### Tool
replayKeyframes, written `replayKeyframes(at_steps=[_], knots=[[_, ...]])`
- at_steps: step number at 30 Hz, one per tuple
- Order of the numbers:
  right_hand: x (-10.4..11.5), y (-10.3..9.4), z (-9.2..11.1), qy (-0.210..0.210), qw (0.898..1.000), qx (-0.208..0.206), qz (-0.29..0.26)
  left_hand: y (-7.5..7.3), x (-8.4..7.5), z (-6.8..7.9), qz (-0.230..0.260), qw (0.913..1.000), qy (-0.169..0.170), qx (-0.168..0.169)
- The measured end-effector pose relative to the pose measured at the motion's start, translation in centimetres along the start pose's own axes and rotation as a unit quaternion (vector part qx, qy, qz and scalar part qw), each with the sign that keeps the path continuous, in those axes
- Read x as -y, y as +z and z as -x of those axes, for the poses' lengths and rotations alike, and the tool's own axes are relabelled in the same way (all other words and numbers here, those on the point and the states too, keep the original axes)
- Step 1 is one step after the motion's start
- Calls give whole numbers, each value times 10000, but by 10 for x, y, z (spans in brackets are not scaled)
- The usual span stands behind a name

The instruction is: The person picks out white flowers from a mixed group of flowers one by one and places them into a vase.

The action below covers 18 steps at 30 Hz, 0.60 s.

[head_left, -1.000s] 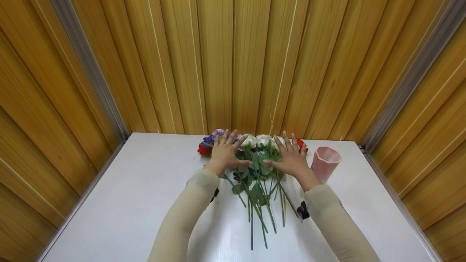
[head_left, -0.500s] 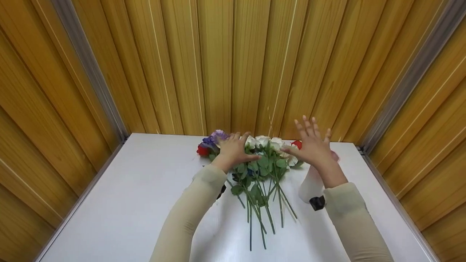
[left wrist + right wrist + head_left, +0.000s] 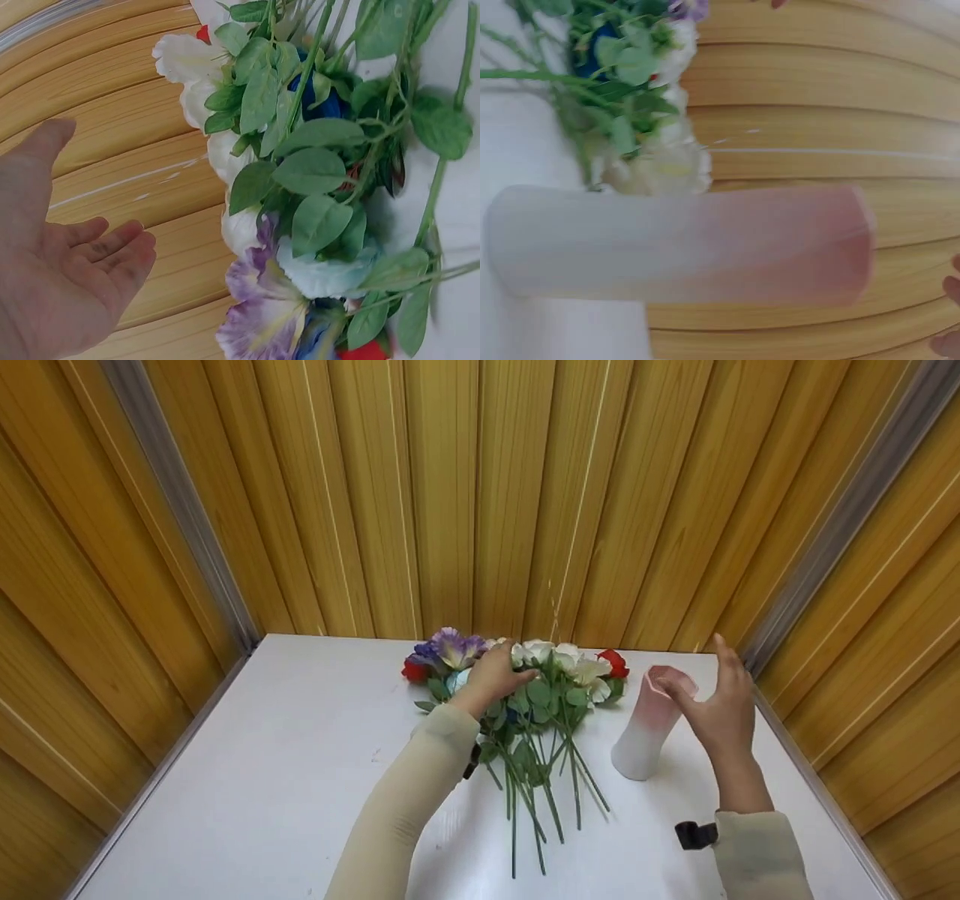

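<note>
In the head view a bunch of artificial flowers lies on the white table, with white blooms [image 3: 537, 651], a purple bloom [image 3: 454, 648] and red blooms at both ends. Green stems [image 3: 541, 810] fan toward the near side. Over the bunch hovers my left hand [image 3: 491, 675], its fingers loosely bent; the left wrist view shows its palm [image 3: 67, 277] with nothing in it. A pink-and-white vase [image 3: 649, 731] stands upright right of the flowers. My right hand [image 3: 724, 709] is just right of the vase, thumb and fingers spread apart, the thumb overlapping the rim in this view.
The white table [image 3: 300, 780] ends at a wood-patterned back wall [image 3: 480, 495]. Similar panels with grey metal corner posts [image 3: 180, 495] rise at the left and right. Black wrist cameras are strapped to both sleeves, the right one [image 3: 696, 835] plainly visible.
My right hand has moved from above the flowers to the right, past the vase, uncovering it. My left hand has shifted slightly right, its fingers less spread than before.
</note>
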State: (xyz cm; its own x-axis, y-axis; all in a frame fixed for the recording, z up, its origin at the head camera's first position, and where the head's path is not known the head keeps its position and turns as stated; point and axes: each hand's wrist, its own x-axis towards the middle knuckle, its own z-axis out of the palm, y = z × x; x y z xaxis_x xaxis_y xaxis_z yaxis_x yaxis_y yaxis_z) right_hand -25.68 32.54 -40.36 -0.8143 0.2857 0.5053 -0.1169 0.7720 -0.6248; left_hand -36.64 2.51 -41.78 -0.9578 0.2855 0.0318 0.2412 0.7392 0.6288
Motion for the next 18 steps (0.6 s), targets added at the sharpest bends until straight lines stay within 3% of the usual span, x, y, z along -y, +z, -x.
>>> replayKeyframes(at_steps=[4, 11, 18], knots=[[-22, 11, 14, 212, 9976, -264, -612, 7, 3, -1, 269, 9996, -6, -55], [-47, 34, 27, 996, 9855, 362, -1328, 18, 8, -1, 541, 9985, -66, -67], [-55, 52, 28, 1440, 9730, 608, -1698, 27, 11, 3, 535, 9985, -129, -76]])
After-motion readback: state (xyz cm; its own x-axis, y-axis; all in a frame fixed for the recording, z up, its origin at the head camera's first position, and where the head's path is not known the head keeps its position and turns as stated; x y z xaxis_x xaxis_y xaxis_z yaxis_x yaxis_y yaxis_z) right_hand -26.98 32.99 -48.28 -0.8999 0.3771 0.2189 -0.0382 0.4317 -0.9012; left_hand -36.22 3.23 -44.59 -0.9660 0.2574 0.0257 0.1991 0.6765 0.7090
